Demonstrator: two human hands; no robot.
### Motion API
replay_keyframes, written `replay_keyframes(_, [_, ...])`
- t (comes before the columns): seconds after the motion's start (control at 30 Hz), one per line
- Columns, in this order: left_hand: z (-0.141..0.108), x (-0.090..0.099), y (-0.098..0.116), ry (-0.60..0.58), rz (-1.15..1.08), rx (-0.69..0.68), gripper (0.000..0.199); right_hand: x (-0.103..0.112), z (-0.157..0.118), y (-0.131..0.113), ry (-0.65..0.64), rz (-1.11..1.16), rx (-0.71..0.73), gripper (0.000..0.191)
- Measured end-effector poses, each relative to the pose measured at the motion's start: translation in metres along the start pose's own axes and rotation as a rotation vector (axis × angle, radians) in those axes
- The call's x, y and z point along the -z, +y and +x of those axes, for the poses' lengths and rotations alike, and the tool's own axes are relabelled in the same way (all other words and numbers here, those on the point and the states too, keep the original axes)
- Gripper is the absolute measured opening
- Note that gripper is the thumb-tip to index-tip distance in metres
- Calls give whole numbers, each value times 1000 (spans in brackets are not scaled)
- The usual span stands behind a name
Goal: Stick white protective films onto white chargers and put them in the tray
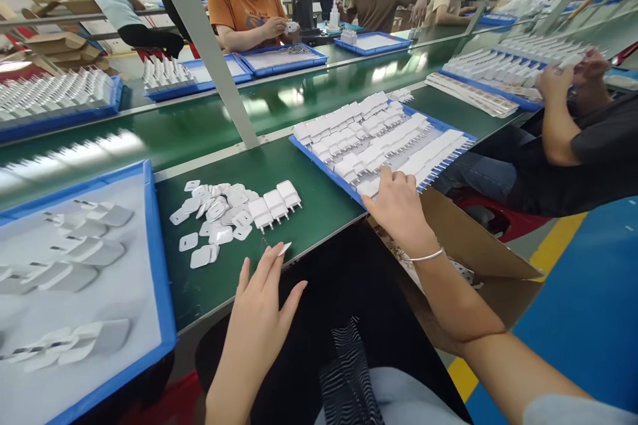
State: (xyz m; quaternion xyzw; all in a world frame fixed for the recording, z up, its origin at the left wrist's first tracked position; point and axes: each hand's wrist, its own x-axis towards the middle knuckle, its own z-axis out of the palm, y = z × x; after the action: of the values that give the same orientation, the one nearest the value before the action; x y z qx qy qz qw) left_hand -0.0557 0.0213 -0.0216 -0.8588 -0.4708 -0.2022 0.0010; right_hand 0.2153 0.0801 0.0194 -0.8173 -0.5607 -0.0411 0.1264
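My left hand (264, 309) hovers at the near edge of the bench, fingers stretched out and thumb apart. A small white cover plate (284, 249) shows at its fingertips; I cannot tell if it is gripped. Just beyond lies a loose pile of white cover plates (216, 212), beside three white plug chargers (274, 205) standing in a row, pins toward me. My right hand (399, 206) bends over the near corner of a blue tray (323, 168), fingers curled round a white plug charger (369, 187). Its fingertips are partly hidden. Rows of chargers (393, 139) fill that tray.
Another blue tray (162, 292) at the left holds several chargers lying on their sides. An open cardboard box (478, 246) stands below the bench. At the right a co-worker's hands (568, 76) work over a tray; other people sit across the green conveyor (279, 99).
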Motion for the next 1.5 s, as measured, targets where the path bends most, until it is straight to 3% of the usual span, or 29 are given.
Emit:
replay_keyframes(0.17, [1,-6,5,-56,-100,33,46,-12,0,10,75,67,31,49])
replay_keyframes(0.37, [9,-9,22,-72,-401,135,50,-35,-12,27,289,263,48,49])
replay_keyframes(0.57, [42,-32,51,99,-827,220,45,-39,-12,33,495,514,46,36])
replay_keyframes(0.67, [71,-52,71,169,-927,252,48,-36,-7,33,438,580,72,32])
replay_keyframes(0.83, [105,-79,96,261,-898,269,49,-39,-5,33,370,565,68,32])
replay_keyframes(0.93, [106,-84,98,314,-908,257,46,-43,-6,31,367,575,65,32])
replay_keyframes(1.1, [97,-91,96,362,-906,279,44,-50,-1,19,368,521,29,51])
replay_keyframes(1.33, [97,-88,99,372,-1045,319,45,-46,2,21,375,756,-51,40])
replay_keyframes(1.5, [104,-86,108,298,-1201,339,47,-38,-2,26,316,858,-69,40])
